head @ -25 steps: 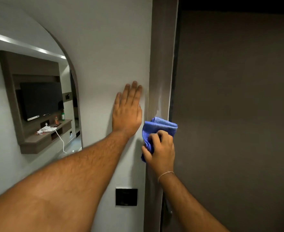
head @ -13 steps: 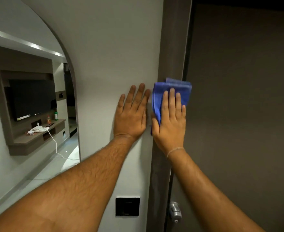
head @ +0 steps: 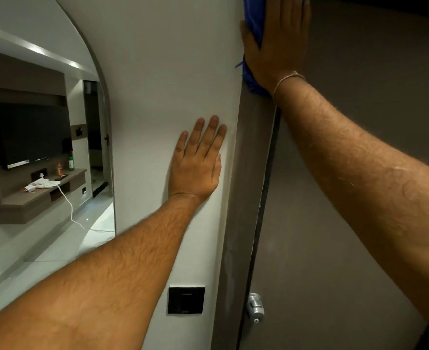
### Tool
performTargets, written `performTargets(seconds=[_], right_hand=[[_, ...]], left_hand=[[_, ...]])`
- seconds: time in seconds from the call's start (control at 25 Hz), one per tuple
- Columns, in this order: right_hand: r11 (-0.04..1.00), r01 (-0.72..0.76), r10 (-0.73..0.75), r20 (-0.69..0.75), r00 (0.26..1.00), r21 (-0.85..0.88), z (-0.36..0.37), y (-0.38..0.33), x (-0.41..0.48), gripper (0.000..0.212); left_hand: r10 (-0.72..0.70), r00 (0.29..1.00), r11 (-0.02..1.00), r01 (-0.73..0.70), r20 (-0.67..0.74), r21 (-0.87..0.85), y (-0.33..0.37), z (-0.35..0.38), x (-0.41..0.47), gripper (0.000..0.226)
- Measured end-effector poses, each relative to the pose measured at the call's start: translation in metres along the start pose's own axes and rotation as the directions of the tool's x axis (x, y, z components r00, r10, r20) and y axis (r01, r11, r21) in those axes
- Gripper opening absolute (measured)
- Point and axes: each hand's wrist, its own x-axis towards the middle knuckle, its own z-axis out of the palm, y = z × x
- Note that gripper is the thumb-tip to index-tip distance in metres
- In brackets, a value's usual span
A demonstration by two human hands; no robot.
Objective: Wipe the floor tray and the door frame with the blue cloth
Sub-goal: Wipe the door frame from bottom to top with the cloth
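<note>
Door-frame wiping step: right hand (head: 276, 44), fingers flat, pressed blue cloth (head: 252, 18) onto door frame (head: 248, 160); left hand (head: 198, 165) lay open against wall (head: 157, 72). Next move likely required sustained pressure.

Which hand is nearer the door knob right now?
Left. The left hand lies flat on the wall above the door knob; the right hand is higher on the frame.

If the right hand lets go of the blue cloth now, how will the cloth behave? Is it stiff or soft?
Probably soft and floppy: the blue cloth bunches in folds under the right hand. It looks light, and a loose thread hangs from its edge. Only the flat palm presses it against the door frame, so it would likely slide down and fall.
</note>
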Motion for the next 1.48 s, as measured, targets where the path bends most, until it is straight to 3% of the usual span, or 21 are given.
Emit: performTargets(seconds=[0.08, 0.28, 0.6, 0.8, 1.0, 1.28, 1.48], right_hand=[[0.993, -0.042, 0.044, -0.013, 0.999, 0.106, 0.003, 0.002, -0.003, 0.068], [0.999, 0.017, -0.013, -0.106, 0.994, 0.039, 0.016, -0.005, -0.067, 0.079], [0.994, -0.085, 0.078, 0.113, 0.990, 0.063, 0.067, -0.003, -0.336, 0.107], [0.998, -0.008, 0.023, 0.257, 0.966, -0.061, 0.089, -0.001, -0.485, 0.108], [0.958, 0.252, -0.186, 0.373, 0.909, -0.136, 0.101, 0.012, -0.613, 0.111], [0.918, 0.395, -0.341, 0.417, 0.842, -0.047, 0.101, 0.034, -0.633, 0.106], [0.972, 0.226, -0.233, 0.259, 0.937, 0.058, 0.091, 0.017, -0.494, 0.100]], left_hand=[[0.004, 1.000, 1.000, -0.004, -0.007, 0.003, 0.002, -0.001, 0.002, 0.066], [-0.005, 1.000, 1.000, 0.005, -0.021, -0.017, -0.001, 0.004, -0.001, 0.065], [-0.013, 1.000, 1.000, 0.013, -0.004, -0.006, 0.000, 0.003, -0.002, 0.066], [-0.036, 0.999, 0.999, 0.037, -0.015, 0.026, 0.001, 0.002, -0.001, 0.065], [-0.030, 0.997, 0.995, 0.037, -0.070, 0.092, 0.002, 0.009, -0.002, 0.061], [-0.027, 0.995, 0.994, 0.037, -0.099, 0.105, 0.003, 0.009, 0.000, 0.061], [0.004, 0.999, 0.995, 0.001, -0.050, 0.100, 0.002, 0.006, -0.002, 0.063]])
